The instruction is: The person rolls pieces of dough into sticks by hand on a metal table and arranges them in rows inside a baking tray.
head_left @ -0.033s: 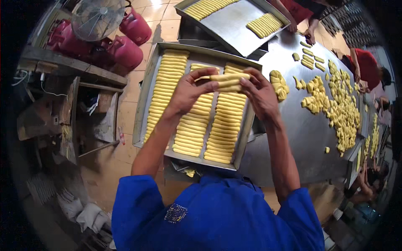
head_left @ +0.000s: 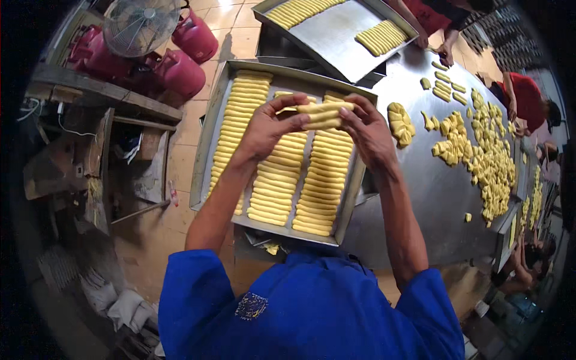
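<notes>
Over the far part of a metal tray (head_left: 288,232), a few yellow dough sticks (head_left: 324,115) are held level between my two hands. The fingers of my left hand (head_left: 268,131) pinch their left ends. At the right ends, my right hand (head_left: 373,137) grips them with thumb and fingers. Below, the tray carries three columns of closely laid dough sticks (head_left: 239,129). My hands and forearms hide parts of the columns.
A second tray (head_left: 330,39) with dough sticks lies beyond. On the metal table (head_left: 414,198) to the right are a dough lump (head_left: 400,125) and a heap of dough pieces (head_left: 492,162). Co-workers' hands (head_left: 444,54) work across it. Left are a fan (head_left: 144,27) and pink gas cylinders (head_left: 180,75).
The dough sticks in my hands have shifted slightly left and away from me. Both hands keep their grip.
</notes>
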`<state>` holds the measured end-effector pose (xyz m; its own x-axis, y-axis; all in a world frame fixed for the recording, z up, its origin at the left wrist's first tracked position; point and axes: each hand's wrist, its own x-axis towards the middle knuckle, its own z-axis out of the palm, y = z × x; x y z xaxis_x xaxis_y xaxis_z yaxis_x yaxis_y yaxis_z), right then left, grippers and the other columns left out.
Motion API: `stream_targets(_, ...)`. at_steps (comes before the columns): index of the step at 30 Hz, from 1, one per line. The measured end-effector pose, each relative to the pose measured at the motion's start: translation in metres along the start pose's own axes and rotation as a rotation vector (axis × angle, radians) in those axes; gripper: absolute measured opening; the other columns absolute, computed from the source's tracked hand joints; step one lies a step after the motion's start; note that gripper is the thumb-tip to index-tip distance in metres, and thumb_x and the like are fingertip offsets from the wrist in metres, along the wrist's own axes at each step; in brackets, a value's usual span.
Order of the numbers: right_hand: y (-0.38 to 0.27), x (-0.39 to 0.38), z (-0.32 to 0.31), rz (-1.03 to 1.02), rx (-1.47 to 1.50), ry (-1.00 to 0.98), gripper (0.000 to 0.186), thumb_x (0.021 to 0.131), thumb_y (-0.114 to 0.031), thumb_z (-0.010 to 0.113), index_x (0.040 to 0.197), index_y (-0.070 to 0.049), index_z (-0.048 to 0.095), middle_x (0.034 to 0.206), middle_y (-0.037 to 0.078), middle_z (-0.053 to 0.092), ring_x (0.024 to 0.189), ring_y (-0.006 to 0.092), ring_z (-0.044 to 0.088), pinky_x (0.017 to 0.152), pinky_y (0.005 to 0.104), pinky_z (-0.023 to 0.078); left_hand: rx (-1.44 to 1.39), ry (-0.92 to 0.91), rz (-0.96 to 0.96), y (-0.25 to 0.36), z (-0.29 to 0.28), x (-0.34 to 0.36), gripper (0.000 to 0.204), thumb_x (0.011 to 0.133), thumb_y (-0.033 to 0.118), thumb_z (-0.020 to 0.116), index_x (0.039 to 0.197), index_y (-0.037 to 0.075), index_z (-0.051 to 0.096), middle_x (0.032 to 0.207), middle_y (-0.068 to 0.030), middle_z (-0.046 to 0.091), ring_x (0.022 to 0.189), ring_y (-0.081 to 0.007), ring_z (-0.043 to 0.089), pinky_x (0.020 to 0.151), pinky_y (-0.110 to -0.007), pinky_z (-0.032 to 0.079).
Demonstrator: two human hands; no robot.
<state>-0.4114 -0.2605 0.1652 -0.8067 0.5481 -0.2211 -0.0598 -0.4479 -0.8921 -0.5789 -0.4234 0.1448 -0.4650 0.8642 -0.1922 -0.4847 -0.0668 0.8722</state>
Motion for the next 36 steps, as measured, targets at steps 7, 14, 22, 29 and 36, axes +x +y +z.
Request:
stream_targets(7, 0.034, 0.072, 0.017, -0.022, -0.104, -0.005, 0.034, 0.094, -0.015, 0.074, 0.124, -0.002, 0.062, 0.108, 0.010, 0.068, 0.097, 0.0158, 0.067, 0.086, 0.0283, 0.058, 0.402, 0.050, -0.013, 0.017, -0.066, 0.064, 0.040, 0.091, 0.014, 0.078, 0.126, 0.000, 0.066, 0.111, -0.0077, 0.070, 0.096, -0.0133, 0.067, 0.085, -0.026, 0.056)
stream_targets(14, 0.076, 0.108, 0.017, -0.254, -0.705, 0.342, 0.026, 0.088, -0.013, 0.079, 0.108, 0.003, 0.073, 0.097, 0.007, 0.074, 0.081, 0.0124, 0.066, 0.075, 0.0280, 0.054, 0.768, 0.124, 0.187, -0.006, -0.093, 0.106, 0.034, 0.086, 0.010, 0.079, 0.118, 0.001, 0.070, 0.105, -0.0071, 0.070, 0.094, -0.0147, 0.067, 0.086, -0.029, 0.054)
stream_targets(22, 0.096, 0.114, 0.017, -0.412, -0.819, 0.425, 0.030, 0.089, -0.013, 0.079, 0.114, 0.001, 0.074, 0.104, 0.011, 0.074, 0.086, 0.0139, 0.066, 0.078, 0.0281, 0.055, 0.963, 0.257, 0.448, -0.023, -0.078, 0.102, 0.028, 0.083, 0.003, 0.074, 0.110, -0.002, 0.070, 0.103, -0.0134, 0.066, 0.089, -0.0240, 0.066, 0.081, -0.034, 0.053)
stream_targets(29, 0.096, 0.111, 0.023, -0.407, -0.910, 0.428, 0.020, 0.088, -0.009, 0.074, 0.106, -0.001, 0.072, 0.090, 0.017, 0.069, 0.082, 0.0276, 0.068, 0.075, 0.0368, 0.053, 1.114, 0.263, 0.406, -0.020, -0.075, 0.100, 0.027, 0.088, 0.010, 0.072, 0.113, -0.001, 0.071, 0.111, -0.0168, 0.066, 0.105, -0.0322, 0.065, 0.096, -0.039, 0.050)
stream_targets(36, 0.077, 0.104, 0.033, -0.256, -1.546, 0.279, 0.024, 0.091, -0.010, 0.065, 0.112, -0.001, 0.069, 0.106, 0.018, 0.068, 0.096, 0.0352, 0.064, 0.084, 0.0440, 0.053, 1.623, 0.164, 0.274, -0.018, -0.078, 0.100, 0.030, 0.093, 0.016, 0.066, 0.119, 0.002, 0.070, 0.115, -0.0153, 0.067, 0.104, -0.0332, 0.059, 0.096, -0.044, 0.049)
